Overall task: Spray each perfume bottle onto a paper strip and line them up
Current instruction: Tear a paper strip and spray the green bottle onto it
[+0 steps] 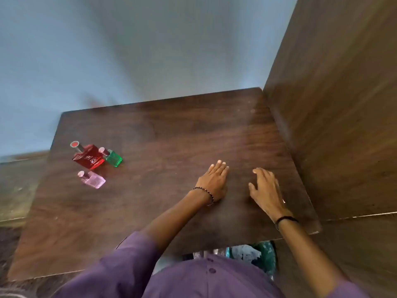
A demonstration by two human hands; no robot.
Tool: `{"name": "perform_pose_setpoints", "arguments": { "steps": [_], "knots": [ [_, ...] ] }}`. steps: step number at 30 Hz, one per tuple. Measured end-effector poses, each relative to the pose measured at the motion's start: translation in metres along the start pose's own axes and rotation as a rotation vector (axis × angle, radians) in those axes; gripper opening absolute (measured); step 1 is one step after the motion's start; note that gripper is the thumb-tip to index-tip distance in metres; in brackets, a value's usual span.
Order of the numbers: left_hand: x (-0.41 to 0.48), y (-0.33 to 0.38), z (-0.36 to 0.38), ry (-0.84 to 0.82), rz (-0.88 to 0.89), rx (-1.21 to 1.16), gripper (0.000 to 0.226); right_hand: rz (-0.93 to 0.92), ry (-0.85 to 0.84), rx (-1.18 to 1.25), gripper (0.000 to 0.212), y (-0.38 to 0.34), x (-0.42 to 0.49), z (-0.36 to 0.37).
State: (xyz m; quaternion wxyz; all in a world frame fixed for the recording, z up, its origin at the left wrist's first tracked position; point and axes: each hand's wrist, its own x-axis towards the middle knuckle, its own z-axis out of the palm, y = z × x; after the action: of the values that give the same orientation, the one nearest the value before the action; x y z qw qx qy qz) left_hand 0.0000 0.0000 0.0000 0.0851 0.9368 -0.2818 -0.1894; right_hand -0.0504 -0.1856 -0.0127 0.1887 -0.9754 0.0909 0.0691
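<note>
Resting palm-down on the dark wooden table (171,134), the left hand (212,181) lies with its fingers straight and close together, holding nothing. Just beside it, the right hand (267,190) is also on the tabletop, its fingers loosely spread and slightly bent, with nothing between them. The three perfume bottles stand well apart from both hands, near the table's far left edge: a large red bottle (89,158), a small green bottle (113,158) touching or almost touching its side, and a pink bottle (94,180) a little nearer the person. All three have their caps on. No paper strip shows clearly anywhere; a pale sliver beside the right wrist is too small to identify. Judging from this, the task looks barely begun: no bottle is in hand, nothing appears sprayed, and no strips are lined up. All three bottles remain to be picked up, uncapped, sprayed and arranged.
</note>
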Motion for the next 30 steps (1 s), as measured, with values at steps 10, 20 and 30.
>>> {"name": "perform_pose_setpoints", "arguments": {
  "steps": [10,20,30],
  "knots": [
    [-0.007,0.005,0.013,0.0,0.046,0.023,0.063,0.271,0.076,0.095,0.037,0.035,-0.024,-0.008],
    [-0.013,0.012,0.02,-0.066,0.152,-0.096,0.064,0.247,0.156,0.4,0.009,0.007,-0.019,0.011],
    [-0.01,0.027,0.035,-0.216,0.283,-0.155,0.079,0.128,-0.004,0.509,0.035,0.024,-0.031,0.017]
  ]
}}
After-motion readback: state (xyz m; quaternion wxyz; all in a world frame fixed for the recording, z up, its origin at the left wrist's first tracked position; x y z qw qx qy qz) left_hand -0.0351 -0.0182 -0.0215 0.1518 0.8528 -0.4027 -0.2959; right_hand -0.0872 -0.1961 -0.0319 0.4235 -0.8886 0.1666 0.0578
